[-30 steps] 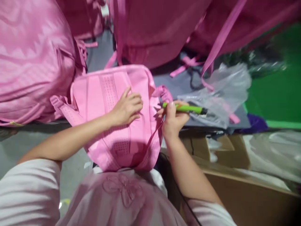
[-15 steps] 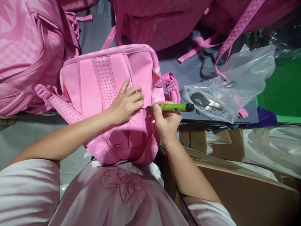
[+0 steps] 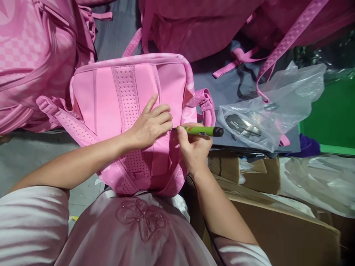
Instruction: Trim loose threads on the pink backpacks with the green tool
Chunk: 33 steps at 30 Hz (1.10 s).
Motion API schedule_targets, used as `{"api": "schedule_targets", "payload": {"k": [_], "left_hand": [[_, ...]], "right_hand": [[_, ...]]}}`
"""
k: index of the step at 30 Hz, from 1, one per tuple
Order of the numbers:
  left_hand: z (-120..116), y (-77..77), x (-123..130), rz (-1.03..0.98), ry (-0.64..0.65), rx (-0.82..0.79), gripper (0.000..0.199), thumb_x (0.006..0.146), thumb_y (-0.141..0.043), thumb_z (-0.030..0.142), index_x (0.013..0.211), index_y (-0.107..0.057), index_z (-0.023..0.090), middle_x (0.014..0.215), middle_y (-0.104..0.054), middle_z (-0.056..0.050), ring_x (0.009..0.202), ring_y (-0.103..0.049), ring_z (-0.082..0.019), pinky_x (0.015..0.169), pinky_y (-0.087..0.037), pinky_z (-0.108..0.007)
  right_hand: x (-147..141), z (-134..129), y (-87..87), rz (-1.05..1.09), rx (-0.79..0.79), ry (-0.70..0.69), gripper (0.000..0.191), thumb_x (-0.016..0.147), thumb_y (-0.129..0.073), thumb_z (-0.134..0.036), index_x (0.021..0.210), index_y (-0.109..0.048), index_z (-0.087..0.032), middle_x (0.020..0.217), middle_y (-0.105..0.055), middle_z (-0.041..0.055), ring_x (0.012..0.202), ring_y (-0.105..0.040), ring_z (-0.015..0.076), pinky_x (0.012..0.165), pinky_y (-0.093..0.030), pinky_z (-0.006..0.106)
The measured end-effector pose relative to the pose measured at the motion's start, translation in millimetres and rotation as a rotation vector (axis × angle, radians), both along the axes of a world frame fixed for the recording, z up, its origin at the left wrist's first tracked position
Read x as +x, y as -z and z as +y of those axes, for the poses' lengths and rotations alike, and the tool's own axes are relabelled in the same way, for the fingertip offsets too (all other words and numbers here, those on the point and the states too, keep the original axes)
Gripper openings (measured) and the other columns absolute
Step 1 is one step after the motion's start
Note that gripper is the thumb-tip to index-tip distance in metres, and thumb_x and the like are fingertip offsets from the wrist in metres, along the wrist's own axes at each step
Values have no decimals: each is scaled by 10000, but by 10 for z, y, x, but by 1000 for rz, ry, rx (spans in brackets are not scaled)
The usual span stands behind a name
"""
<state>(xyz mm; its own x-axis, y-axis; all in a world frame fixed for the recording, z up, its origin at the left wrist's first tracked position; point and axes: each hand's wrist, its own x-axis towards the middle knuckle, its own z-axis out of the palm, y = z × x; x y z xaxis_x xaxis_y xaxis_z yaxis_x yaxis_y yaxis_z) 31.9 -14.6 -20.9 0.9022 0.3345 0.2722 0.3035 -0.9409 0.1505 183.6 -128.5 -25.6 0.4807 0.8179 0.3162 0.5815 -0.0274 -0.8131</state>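
A pink backpack (image 3: 104, 92) rests against my body with its padded back panel facing up and its shoulder straps out to the sides. My left hand (image 3: 154, 123) lies on that panel, fingers stretched out and thumb apart, pressing the fabric. Pinched in my right hand (image 3: 195, 146) is a green marker pen (image 3: 201, 130) with a black end pointing right. Its tip meets the bag right beside my left fingertips; the exact contact point is partly hidden by the fingers.
More pink backpacks lie at the left (image 3: 24, 74) and along the back (image 3: 194, 26) of the dark table (image 3: 210, 87). A clear plastic bag (image 3: 296, 88) with black and metallic pieces sits to the right. Below it stand cardboard boxes (image 3: 277, 225).
The marker has shifted slightly left and down with my right hand. My left hand has moved a little to the right, and the view has shifted slightly.
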Motion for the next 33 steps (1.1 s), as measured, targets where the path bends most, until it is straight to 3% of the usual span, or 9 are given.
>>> {"api": "schedule_targets", "payload": {"k": [8,21,27,33], "left_hand": [[-14,55,-18,-73,18,86,310,1030,-381,207,939,-677,215,1041,-641,4,1237,-486,-156,1293,-112,-516],[-18,93,-5,-20,-6,96,303,1023,-388,209,961,-684,224,1058,-642,0,1232,-493,-145,1303,-112,-527],[-24,90,-16,-71,7,163,329,1031,-343,201,945,-660,223,1041,-649,18,1196,-515,-154,1297,-92,-513],[-18,80,-2,-39,-7,52,332,1036,-346,214,958,-669,224,1053,-647,2,1227,-495,-167,1288,-92,-513]], "right_hand": [[-2,10,-4,22,-40,23,267,925,-645,-402,803,-687,-169,748,-699,33,636,-646,159,622,-493,276],[-20,35,-55,24,-130,62,448,910,-642,-459,571,-600,-169,471,-494,-30,443,-458,106,488,-347,258],[-2,38,-67,-23,-126,41,401,914,-638,-455,642,-661,-161,489,-522,-24,445,-470,115,493,-365,261],[24,41,-28,-49,-119,39,397,914,-618,-478,683,-684,-162,556,-613,10,493,-555,144,519,-413,266]]}}
